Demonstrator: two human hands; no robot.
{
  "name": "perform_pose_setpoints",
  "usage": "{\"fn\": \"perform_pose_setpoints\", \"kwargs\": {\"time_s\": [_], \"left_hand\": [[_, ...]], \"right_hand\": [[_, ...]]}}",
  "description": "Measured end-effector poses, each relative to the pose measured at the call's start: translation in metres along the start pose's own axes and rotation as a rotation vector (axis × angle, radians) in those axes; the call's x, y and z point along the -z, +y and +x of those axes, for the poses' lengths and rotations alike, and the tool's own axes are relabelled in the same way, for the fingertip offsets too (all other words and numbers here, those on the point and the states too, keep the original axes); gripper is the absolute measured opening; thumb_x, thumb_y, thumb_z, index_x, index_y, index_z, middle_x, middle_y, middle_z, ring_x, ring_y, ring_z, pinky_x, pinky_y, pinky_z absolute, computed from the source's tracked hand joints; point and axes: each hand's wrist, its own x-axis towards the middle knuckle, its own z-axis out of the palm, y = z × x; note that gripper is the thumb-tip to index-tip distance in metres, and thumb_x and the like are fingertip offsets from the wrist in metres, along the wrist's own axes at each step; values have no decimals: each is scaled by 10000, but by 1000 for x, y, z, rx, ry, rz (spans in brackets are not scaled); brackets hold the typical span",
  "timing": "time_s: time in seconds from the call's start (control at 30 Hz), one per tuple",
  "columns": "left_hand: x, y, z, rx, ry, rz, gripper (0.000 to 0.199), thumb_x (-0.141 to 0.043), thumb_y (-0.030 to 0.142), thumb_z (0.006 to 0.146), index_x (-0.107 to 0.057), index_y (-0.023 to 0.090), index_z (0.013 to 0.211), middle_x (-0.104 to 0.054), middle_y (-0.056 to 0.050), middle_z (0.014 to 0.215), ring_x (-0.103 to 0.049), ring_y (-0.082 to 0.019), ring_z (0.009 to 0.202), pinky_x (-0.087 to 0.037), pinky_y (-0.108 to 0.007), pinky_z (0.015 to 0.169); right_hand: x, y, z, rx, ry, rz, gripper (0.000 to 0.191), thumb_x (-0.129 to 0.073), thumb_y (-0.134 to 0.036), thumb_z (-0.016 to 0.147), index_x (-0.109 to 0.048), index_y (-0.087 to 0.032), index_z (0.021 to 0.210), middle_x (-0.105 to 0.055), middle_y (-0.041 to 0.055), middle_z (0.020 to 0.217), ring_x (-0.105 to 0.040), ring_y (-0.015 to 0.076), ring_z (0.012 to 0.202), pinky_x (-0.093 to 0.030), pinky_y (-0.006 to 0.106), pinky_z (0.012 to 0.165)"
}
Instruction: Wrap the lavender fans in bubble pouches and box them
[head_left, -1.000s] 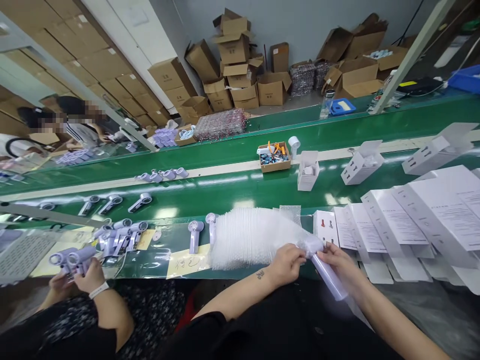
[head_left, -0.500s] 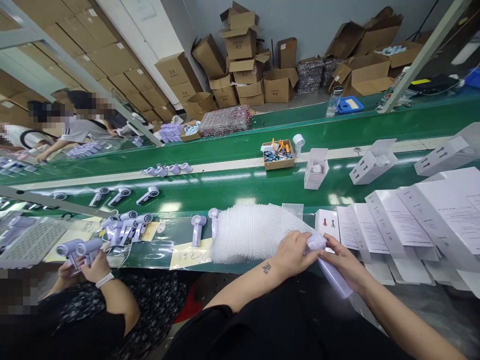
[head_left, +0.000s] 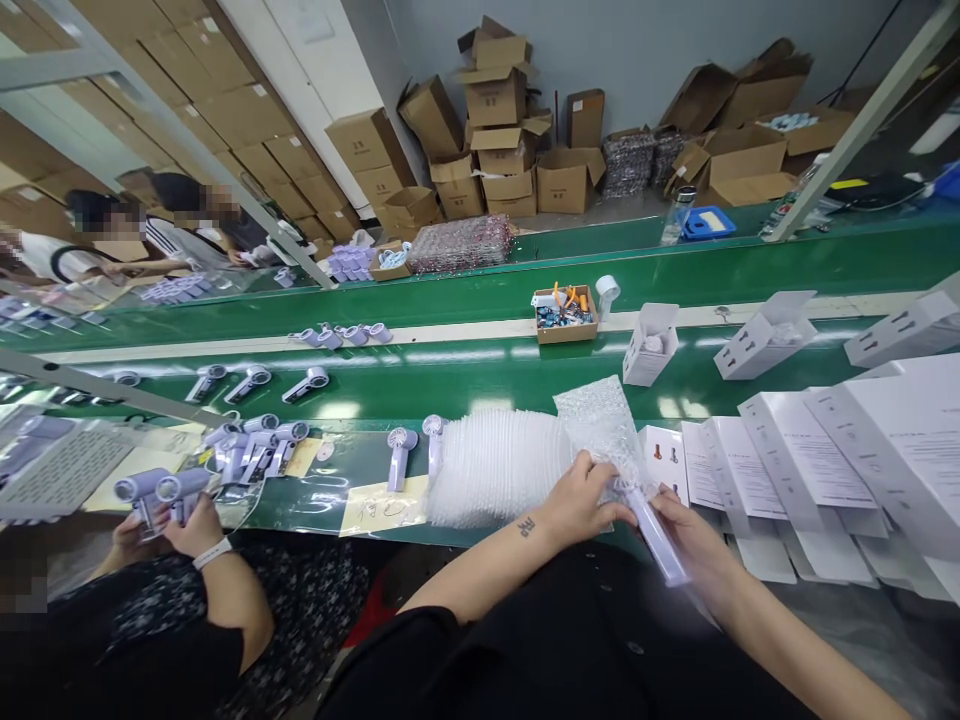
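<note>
While the left hand [head_left: 592, 497] pinches a see-through bubble bag [head_left: 598, 412] close to the top of a purple fan [head_left: 661, 548], the right hand [head_left: 696, 545] has its bent fingers on the side of the fan's long, smooth handle. The fan is held in the air, just to the right of the bubble-bag pile [head_left: 495, 472], and it tilts. I cannot tell how far its round head is inside the bag. The bag is thin, bumpy and shiny, and its flat end sticks up beside the pile. The pile is soft and white, with lots of thin layers squashed together like pages. Left of the pile are two shiny fans [head_left: 400, 460] with round heads, and a flat yellow paper [head_left: 382, 510] with writing. Right of the pile, smooth white card boxes [head_left: 784, 470] lean in a row. Behind the pile, a small brown cardboard box [head_left: 568, 332] holds orange and blue bits.
</note>
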Motion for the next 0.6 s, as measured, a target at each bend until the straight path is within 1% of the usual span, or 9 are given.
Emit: {"fn": "perform_pose_setpoints", "kwargs": {"time_s": [0.07,0.1,0.17,0.23,0.27,0.33,0.43,0.5,0.6], "left_hand": [[-4,-6,-3,3,-16,-55,261,-511,378,871,-555,170,1022,-472,-44,885,-540,-152,813,-501,-288,738],[-6,-8,-6,-10,-20,-64,215,-467,325,897,-564,169,1009,-475,-42,867,-542,-148,813,-501,-286,747],[-10,-9,-11,-55,-29,-80,234,-467,298,895,-553,164,1066,-494,-68,916,-545,-172,884,-500,-315,797],[-13,-9,-14,-105,-26,-114,338,-537,317,853,-510,157,1150,-490,-108,1031,-523,-209,998,-485,-356,861],[-14,-10,-15,-115,-4,-132,361,-555,306,839,-499,155,1162,-485,-118,1062,-509,-218,1032,-478,-366,879],[-16,-12,-14,-99,51,-151,295,-540,252,838,-518,152,1114,-512,-106,1022,-517,-208,1001,-481,-358,864],[-16,-12,-11,-14,72,-143,151,-485,169,828,-559,162,960,-571,-57,858,-546,-172,842,-482,-311,789],[-12,-7,-9,97,41,-160,121,-479,144,798,-566,175,877,-584,-25,774,-546,-143,730,-471,-266,715],[-5,3,-6,257,-32,-233,75,-501,183,774,-562,191,818,-551,24,639,-508,-109,586,-420,-214,579]], "right_hand": [[-4,2,-1,-41,47,-5,234,-685,-204,709,-522,-229,875,-657,-15,717,-647,142,619,-574,237,584],[-6,4,-2,-57,68,-1,222,-681,-214,717,-525,-224,875,-659,-6,719,-657,147,641,-584,235,600],[-10,6,-4,-63,105,47,196,-669,-222,736,-530,-220,874,-659,-2,711,-666,144,669,-591,222,629],[-16,6,-7,-61,145,127,152,-635,-207,768,-538,-211,885,-662,3,709,-668,132,672,-587,197,637],[-20,5,-8,-70,156,158,133,-613,-194,785,-544,-201,898,-668,14,722,-669,128,676,-584,185,636],[-27,4,-11,-92,172,169,122,-591,-181,802,-560,-177,920,-677,38,747,-670,126,671,-578,168,608],[-30,6,-8,-32,174,70,139,-636,-201,772,-575,-180,895,-671,35,717,-668,148,635,-581,196,548],[-26,10,-3,39,168,-42,127,-663,-203,741,-573,-189,830,-654,29,658,-664,171,602,-584,236,530],[-14,9,0,78,128,-167,131,-686,-164,692,-566,-182,740,-626,35,578,-646,194,543,-578,287,517]]}}
